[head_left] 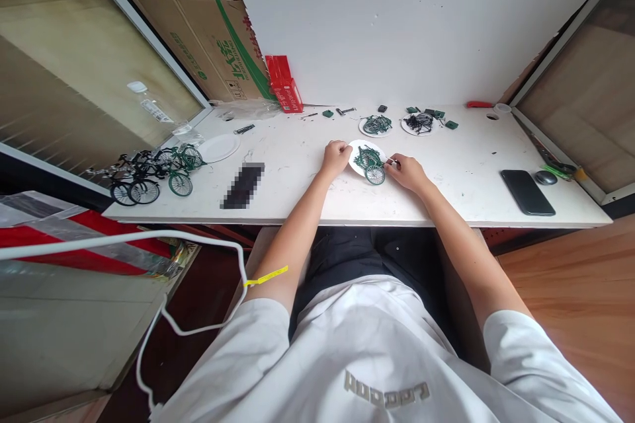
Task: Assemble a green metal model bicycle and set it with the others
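Note:
Near the front middle of the table, a small white plate (353, 162) carries green miniature bicycle parts (367, 156). A green spoked wheel (375, 175) overlaps its front edge. Curled fingers of my left hand (337, 157) pinch the plate's left rim. My right hand (407, 173) is closed at the plate's right side, beside the green parts. Something thin and pale shows at its fingertips, too small to name. Behind the hands stand one plate with green parts (377, 124) and another with black parts (421, 122).
Assembled miniature bicycles (143, 175), black and green, stand at the left by a white plate (221, 148). A red box (285, 86) is at the back. On the right lie a black phone (526, 192) and a dark round object (546, 177). A white cable (198, 233) crosses the left foreground.

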`<action>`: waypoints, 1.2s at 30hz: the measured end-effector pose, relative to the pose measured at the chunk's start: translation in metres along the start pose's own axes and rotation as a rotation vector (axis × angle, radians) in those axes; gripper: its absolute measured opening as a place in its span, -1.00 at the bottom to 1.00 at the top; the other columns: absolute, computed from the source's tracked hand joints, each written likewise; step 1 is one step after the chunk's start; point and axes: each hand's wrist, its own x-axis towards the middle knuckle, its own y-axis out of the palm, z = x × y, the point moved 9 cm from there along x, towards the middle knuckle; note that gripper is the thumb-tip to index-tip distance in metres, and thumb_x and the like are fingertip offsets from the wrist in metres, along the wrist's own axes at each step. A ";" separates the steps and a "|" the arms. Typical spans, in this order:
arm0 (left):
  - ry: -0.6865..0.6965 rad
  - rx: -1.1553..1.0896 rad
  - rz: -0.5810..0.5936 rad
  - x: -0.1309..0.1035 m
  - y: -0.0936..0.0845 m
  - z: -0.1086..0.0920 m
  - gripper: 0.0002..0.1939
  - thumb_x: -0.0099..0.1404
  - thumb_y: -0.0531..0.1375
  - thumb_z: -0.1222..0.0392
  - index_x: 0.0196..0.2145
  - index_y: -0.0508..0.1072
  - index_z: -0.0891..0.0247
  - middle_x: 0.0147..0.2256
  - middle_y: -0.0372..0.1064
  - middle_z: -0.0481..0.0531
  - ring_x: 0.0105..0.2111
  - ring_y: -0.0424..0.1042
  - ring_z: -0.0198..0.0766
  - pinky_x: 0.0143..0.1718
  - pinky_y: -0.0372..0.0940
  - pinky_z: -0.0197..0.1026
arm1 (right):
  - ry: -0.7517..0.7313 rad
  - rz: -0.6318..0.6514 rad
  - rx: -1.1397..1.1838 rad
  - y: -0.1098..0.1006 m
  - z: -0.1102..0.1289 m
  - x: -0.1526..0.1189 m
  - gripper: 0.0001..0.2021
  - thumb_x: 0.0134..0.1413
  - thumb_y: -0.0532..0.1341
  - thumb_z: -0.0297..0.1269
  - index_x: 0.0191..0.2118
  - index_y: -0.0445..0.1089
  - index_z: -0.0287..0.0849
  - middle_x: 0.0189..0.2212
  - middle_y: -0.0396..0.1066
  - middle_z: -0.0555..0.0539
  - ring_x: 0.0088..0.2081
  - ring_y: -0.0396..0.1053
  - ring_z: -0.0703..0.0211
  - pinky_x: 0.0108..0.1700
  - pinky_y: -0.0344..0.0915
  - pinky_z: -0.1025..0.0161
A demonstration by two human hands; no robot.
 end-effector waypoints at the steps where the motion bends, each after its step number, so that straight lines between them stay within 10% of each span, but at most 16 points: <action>1: 0.004 -0.021 -0.013 0.000 -0.002 0.000 -0.57 0.31 0.18 0.31 -0.60 0.03 0.14 -0.55 0.04 -0.04 -0.36 0.17 -0.17 -0.23 0.13 -0.08 | -0.002 0.002 0.002 0.000 0.001 0.000 -0.62 0.51 0.21 -0.05 0.12 0.61 -0.22 -0.19 0.63 -0.22 -0.30 0.39 0.04 -0.24 0.16 0.16; 21: 0.078 -0.226 -0.349 0.000 -0.049 -0.002 -0.57 0.25 0.16 0.43 -0.57 -0.02 0.17 -0.55 -0.17 -0.11 -0.48 -0.09 -0.30 -0.35 -0.12 -0.09 | -0.017 -0.005 0.044 -0.002 0.000 -0.001 -0.68 0.50 0.20 -0.14 0.09 0.61 -0.21 -0.20 0.65 -0.23 -0.24 0.44 0.00 -0.18 0.21 0.15; 30: -0.105 -0.165 -0.710 -0.004 -0.090 0.027 -0.52 0.43 0.20 0.37 -0.53 0.03 0.16 -0.53 -0.08 -0.14 -0.43 0.01 -0.33 -0.31 0.02 -0.16 | -0.007 -0.006 -0.002 -0.001 0.001 0.000 -0.66 0.51 0.19 -0.17 0.11 0.63 -0.24 -0.19 0.67 -0.26 -0.26 0.44 -0.01 -0.19 0.20 0.16; 36: -0.380 -0.146 -0.676 -0.005 -0.085 0.050 -0.55 0.63 0.20 0.22 -0.45 0.19 0.14 -0.44 0.23 -0.10 -0.33 0.35 -0.28 -0.18 0.26 -0.28 | -0.018 -0.011 -0.022 0.000 -0.002 0.002 -0.65 0.50 0.19 -0.14 0.10 0.63 -0.22 -0.24 0.65 -0.23 -0.32 0.40 0.01 -0.23 0.18 0.16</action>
